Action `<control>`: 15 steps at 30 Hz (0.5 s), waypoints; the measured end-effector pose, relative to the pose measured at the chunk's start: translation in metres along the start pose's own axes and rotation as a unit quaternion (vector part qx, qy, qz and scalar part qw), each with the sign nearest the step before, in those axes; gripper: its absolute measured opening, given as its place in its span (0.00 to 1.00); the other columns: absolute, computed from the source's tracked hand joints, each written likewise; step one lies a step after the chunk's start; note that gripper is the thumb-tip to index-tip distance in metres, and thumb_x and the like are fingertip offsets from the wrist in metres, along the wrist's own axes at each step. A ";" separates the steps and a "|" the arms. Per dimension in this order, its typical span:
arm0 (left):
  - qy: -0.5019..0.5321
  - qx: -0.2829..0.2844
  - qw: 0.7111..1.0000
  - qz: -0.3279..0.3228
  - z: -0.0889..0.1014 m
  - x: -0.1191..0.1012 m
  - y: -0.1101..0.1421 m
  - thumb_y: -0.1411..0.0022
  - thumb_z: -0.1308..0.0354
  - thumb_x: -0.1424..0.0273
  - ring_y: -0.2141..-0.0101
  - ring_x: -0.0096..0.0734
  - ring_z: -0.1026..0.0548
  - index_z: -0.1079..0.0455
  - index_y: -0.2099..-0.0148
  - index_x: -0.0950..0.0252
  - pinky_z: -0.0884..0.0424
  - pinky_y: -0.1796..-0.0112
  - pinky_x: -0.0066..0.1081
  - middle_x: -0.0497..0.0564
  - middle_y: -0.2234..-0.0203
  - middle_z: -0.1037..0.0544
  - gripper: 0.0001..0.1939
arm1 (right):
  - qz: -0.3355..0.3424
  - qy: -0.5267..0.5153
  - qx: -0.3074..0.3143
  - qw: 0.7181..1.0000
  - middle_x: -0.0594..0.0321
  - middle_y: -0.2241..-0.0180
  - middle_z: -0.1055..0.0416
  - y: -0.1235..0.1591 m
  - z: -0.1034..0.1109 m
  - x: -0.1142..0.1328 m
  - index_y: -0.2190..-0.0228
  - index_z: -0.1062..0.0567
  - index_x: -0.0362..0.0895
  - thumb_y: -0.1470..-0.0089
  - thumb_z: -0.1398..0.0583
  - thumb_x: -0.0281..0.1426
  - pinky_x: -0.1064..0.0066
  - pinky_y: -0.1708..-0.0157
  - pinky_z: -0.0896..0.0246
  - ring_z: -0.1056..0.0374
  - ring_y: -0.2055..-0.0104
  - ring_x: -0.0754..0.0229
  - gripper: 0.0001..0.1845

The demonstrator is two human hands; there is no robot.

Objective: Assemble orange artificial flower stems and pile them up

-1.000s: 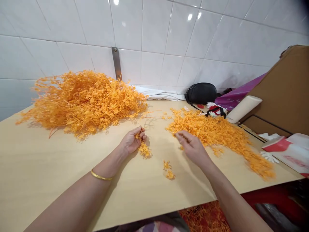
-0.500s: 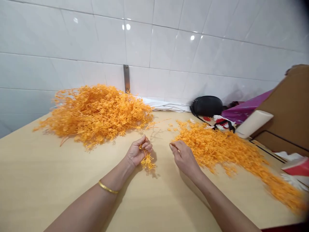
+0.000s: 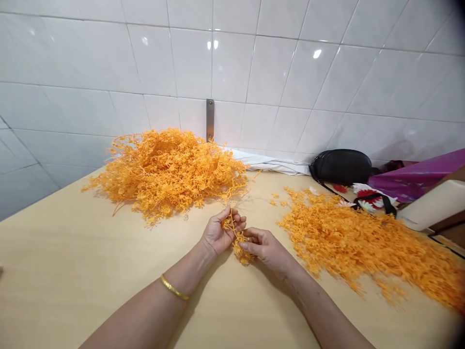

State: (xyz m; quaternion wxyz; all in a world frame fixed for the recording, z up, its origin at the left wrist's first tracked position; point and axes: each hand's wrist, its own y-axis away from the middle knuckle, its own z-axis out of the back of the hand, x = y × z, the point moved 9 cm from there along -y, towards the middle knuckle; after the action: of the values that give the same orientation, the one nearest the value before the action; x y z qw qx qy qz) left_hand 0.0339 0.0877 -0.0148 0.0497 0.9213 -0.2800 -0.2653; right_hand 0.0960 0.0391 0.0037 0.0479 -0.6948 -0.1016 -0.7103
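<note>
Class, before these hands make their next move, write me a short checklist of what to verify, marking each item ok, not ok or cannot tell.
1. Left hand holds the orange sprig: ok.
2. Right hand at the sprig's near end: ok.
3. Right hand's grip firm: cannot tell.
4. Left pile and right pile apart: ok.
5. No loose bits between the piles: not ok; a few lie beside the right pile.
6. Black bag clear of both hands: ok.

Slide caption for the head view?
Left hand holds a branching orange sprig, right hand at its near end, above a beige table.
</note>
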 end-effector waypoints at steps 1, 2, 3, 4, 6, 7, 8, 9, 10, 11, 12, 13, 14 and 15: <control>-0.016 -0.005 1.000 -0.015 0.001 -0.002 0.000 0.44 0.51 0.72 0.72 0.29 0.29 0.35 0.73 0.70 0.32 0.67 0.29 0.50 0.80 0.32 0.09 | 0.009 0.018 -0.018 1.000 0.68 0.79 0.40 0.000 0.005 0.001 0.73 0.30 0.41 0.59 0.39 0.34 0.75 0.78 0.52 0.47 0.78 0.69 0.10; -0.036 -0.007 0.999 -0.030 0.002 -0.004 0.000 0.45 0.49 0.72 0.71 0.29 0.28 0.35 0.73 0.70 0.32 0.66 0.29 0.51 0.79 0.31 0.07 | 0.016 0.032 -0.035 0.999 0.69 0.80 0.41 0.000 0.011 0.001 0.74 0.30 0.41 0.58 0.39 0.34 0.75 0.79 0.53 0.48 0.79 0.69 0.10; -0.059 -0.007 0.997 -0.042 0.002 -0.006 0.000 0.46 0.48 0.72 0.70 0.29 0.28 0.34 0.72 0.70 0.32 0.66 0.30 0.51 0.78 0.30 0.06 | 0.020 0.041 -0.050 0.998 0.69 0.81 0.42 0.001 0.016 0.001 0.74 0.31 0.41 0.58 0.40 0.34 0.75 0.79 0.53 0.48 0.79 0.69 0.09; -0.083 -0.004 0.995 -0.049 0.002 -0.007 0.000 0.47 0.47 0.72 0.70 0.29 0.28 0.34 0.72 0.69 0.32 0.66 0.29 0.51 0.77 0.30 0.05 | 0.021 0.042 -0.062 0.997 0.69 0.81 0.42 0.001 0.021 0.001 0.75 0.31 0.41 0.58 0.40 0.34 0.75 0.79 0.53 0.48 0.79 0.69 0.09; -0.128 0.008 0.991 -0.047 0.000 -0.005 0.001 0.49 0.45 0.72 0.71 0.28 0.29 0.33 0.70 0.69 0.33 0.68 0.29 0.51 0.77 0.30 0.05 | 0.016 0.022 -0.074 0.997 0.69 0.80 0.41 0.001 0.028 0.000 0.76 0.33 0.42 0.59 0.40 0.33 0.75 0.80 0.53 0.48 0.79 0.69 0.08; -0.148 0.018 0.988 -0.042 -0.002 -0.004 0.001 0.49 0.44 0.71 0.72 0.28 0.29 0.32 0.70 0.69 0.33 0.69 0.29 0.51 0.77 0.30 0.05 | 0.013 0.010 -0.079 0.997 0.70 0.80 0.41 0.002 0.031 -0.001 0.76 0.34 0.42 0.59 0.40 0.32 0.76 0.80 0.53 0.48 0.79 0.70 0.08; -0.167 0.028 0.985 -0.037 -0.003 -0.002 0.002 0.50 0.43 0.71 0.73 0.28 0.29 0.32 0.70 0.69 0.33 0.69 0.29 0.51 0.77 0.30 0.05 | 0.011 0.000 -0.086 0.996 0.70 0.80 0.41 0.002 0.034 -0.002 0.76 0.35 0.43 0.60 0.40 0.31 0.76 0.80 0.53 0.48 0.79 0.70 0.08; -0.183 0.036 0.982 -0.035 -0.004 -0.001 0.002 0.51 0.42 0.71 0.74 0.27 0.30 0.32 0.70 0.69 0.34 0.70 0.29 0.51 0.78 0.30 0.06 | 0.012 -0.008 -0.096 0.995 0.71 0.80 0.41 0.002 0.037 -0.001 0.75 0.36 0.43 0.61 0.40 0.29 0.77 0.80 0.53 0.48 0.79 0.70 0.09; -0.199 0.042 0.978 -0.036 -0.005 -0.001 0.002 0.52 0.41 0.71 0.75 0.26 0.30 0.31 0.71 0.70 0.34 0.71 0.28 0.50 0.78 0.30 0.06 | 0.016 -0.015 -0.107 0.994 0.71 0.80 0.41 0.003 0.040 -0.001 0.75 0.36 0.43 0.62 0.40 0.28 0.77 0.80 0.52 0.47 0.79 0.70 0.10; -0.214 0.044 0.975 -0.039 -0.005 -0.001 0.002 0.53 0.40 0.72 0.76 0.25 0.31 0.31 0.72 0.70 0.35 0.71 0.28 0.50 0.78 0.30 0.06 | 0.021 -0.020 -0.116 0.993 0.70 0.79 0.41 0.004 0.042 0.000 0.74 0.36 0.44 0.63 0.40 0.27 0.77 0.79 0.51 0.46 0.78 0.70 0.11; -0.227 0.045 0.972 -0.046 -0.005 -0.001 0.002 0.54 0.39 0.72 0.76 0.24 0.31 0.31 0.72 0.70 0.35 0.72 0.27 0.50 0.78 0.30 0.06 | 0.024 -0.025 -0.123 0.992 0.70 0.78 0.40 0.004 0.043 0.001 0.72 0.35 0.44 0.64 0.40 0.26 0.77 0.78 0.50 0.45 0.77 0.70 0.13; -0.240 0.046 0.968 -0.054 -0.005 -0.001 0.002 0.54 0.39 0.72 0.77 0.23 0.32 0.31 0.72 0.70 0.36 0.73 0.26 0.50 0.78 0.30 0.06 | 0.021 -0.026 -0.124 0.992 0.70 0.77 0.41 0.005 0.044 0.001 0.70 0.35 0.44 0.65 0.40 0.26 0.77 0.78 0.50 0.45 0.77 0.69 0.14; -0.254 0.047 0.964 -0.062 -0.005 -0.002 0.003 0.54 0.39 0.72 0.77 0.23 0.32 0.30 0.72 0.71 0.36 0.73 0.25 0.50 0.78 0.30 0.07 | 0.013 -0.023 -0.120 0.992 0.70 0.77 0.41 0.005 0.043 0.000 0.69 0.34 0.44 0.65 0.40 0.26 0.77 0.78 0.50 0.45 0.77 0.69 0.15; -0.267 0.049 0.960 -0.069 -0.006 -0.002 0.003 0.54 0.39 0.71 0.78 0.23 0.32 0.30 0.71 0.71 0.37 0.74 0.25 0.50 0.78 0.30 0.07 | 0.002 -0.014 -0.110 0.994 0.70 0.78 0.41 0.006 0.041 -0.001 0.69 0.33 0.43 0.64 0.41 0.26 0.77 0.79 0.50 0.45 0.78 0.70 0.15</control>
State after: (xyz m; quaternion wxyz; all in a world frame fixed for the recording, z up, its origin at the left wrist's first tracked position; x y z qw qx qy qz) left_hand 0.0341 0.0855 -0.0079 -0.0904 0.8352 -0.2311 -0.4908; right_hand 0.1374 0.0421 0.0035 -0.0285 -0.7063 -0.0224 -0.7070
